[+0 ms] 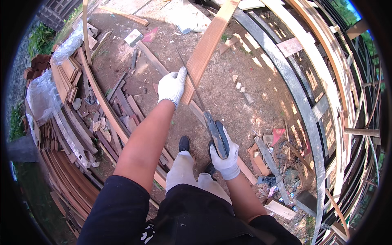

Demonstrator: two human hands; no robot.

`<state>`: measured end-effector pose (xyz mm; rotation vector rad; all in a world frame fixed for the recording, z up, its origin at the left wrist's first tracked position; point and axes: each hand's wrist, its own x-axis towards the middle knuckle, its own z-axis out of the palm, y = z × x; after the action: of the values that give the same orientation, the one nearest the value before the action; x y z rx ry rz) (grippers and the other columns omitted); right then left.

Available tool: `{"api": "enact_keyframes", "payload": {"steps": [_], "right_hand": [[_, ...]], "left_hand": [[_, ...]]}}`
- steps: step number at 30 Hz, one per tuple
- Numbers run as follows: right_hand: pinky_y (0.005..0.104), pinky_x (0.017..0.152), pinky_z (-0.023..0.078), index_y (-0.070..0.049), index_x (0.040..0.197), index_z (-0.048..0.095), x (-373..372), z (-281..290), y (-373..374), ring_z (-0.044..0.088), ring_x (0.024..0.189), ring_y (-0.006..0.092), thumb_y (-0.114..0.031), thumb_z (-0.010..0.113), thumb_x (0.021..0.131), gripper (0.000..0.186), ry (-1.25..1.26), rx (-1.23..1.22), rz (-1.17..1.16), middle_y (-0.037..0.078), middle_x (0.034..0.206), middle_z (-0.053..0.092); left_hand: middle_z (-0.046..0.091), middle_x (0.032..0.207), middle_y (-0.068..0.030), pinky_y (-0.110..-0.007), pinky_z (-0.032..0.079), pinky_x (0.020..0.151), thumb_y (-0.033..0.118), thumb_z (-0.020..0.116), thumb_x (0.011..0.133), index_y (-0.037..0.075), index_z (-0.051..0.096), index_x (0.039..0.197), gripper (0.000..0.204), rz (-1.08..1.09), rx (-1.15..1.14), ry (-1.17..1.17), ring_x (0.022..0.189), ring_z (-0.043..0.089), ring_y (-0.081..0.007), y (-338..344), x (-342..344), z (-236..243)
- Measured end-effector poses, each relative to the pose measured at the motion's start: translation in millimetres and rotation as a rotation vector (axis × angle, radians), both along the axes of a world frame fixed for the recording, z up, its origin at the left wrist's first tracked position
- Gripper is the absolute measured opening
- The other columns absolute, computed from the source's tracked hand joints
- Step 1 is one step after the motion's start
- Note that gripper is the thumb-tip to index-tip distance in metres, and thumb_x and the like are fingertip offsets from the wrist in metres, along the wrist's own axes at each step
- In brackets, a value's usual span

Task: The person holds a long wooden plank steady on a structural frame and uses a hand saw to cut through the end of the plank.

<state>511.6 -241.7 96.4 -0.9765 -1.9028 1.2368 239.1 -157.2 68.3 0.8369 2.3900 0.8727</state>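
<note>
A reddish-brown wooden board (210,45) runs diagonally up and away from me through the middle of the view. My left hand (172,86), in a white knit glove, is closed on the board's left edge near its lower end. A hand saw (197,90) lies along that edge, its blade tip pointing away from me beside my left fingers. My right hand (223,156), in a white glove with dark palm, is closed on the saw's dark handle, below the board's end. Beneath the board, a narrower plank (156,61) crosses the dirt ground.
Stacks of boards (69,179) and crumpled clear plastic sheeting (43,94) fill the left. A framework of long beams (306,114) and stacked timber occupies the right. Offcuts and litter (273,179) lie on the dirt by my feet. A pale block (132,37) sits further away.
</note>
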Motion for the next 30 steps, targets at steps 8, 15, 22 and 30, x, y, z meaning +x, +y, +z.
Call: {"api": "enact_keyframes", "payload": {"steps": [8,15,22,30], "right_hand": [[0.0412,0.088,0.058,0.007,0.139,0.052,-58.6,-9.1,65.0,0.07,0.105,0.0414,-0.011,0.072,0.082,0.064,0.036,-0.05,-0.068,0.029,0.115,0.069],[0.0365,0.104,0.049,0.011,0.145,0.046,29.8,5.3,-27.0,0.066,0.122,0.031,0.001,0.059,0.08,0.068,-0.008,-0.105,0.0,0.027,0.133,0.064],[0.0411,0.086,0.059,0.006,0.141,0.051,-63.5,-12.4,61.6,0.072,0.102,0.0397,-0.007,0.072,0.081,0.065,0.005,0.025,-0.078,0.027,0.113,0.07],[0.0388,0.09,0.058,0.004,0.146,0.049,42.9,-4.9,-41.7,0.073,0.104,0.0344,-0.004,0.065,0.077,0.072,-0.058,0.05,-0.034,0.024,0.128,0.068]], "left_hand": [[0.074,0.1,-0.024,-0.041,0.051,0.09,0.056,0.051,0.1,-0.002,0.075,0.106,0.063,-0.067,-0.017,0.09,0.097,0.071,-0.0366,14.0,13.1,-1.2],[0.071,0.101,-0.0263,-0.047,0.049,0.092,0.049,0.04,0.105,-0.001,0.073,0.101,0.06,0.012,0.0,0.141,0.101,0.067,-0.0442,-3.1,-2.7,-9.8],[0.07,0.106,-0.0283,-0.048,0.049,0.096,0.05,0.037,0.105,0.0,0.074,0.104,0.062,-0.039,-0.066,0.178,0.106,0.066,-0.0452,15.7,12.3,-6.9],[0.07,0.107,-0.0291,-0.05,0.047,0.097,0.05,0.03,0.106,-0.001,0.074,0.103,0.068,-0.043,-0.136,0.202,0.107,0.065,-0.046,3.4,-1.0,-5.9]]}}
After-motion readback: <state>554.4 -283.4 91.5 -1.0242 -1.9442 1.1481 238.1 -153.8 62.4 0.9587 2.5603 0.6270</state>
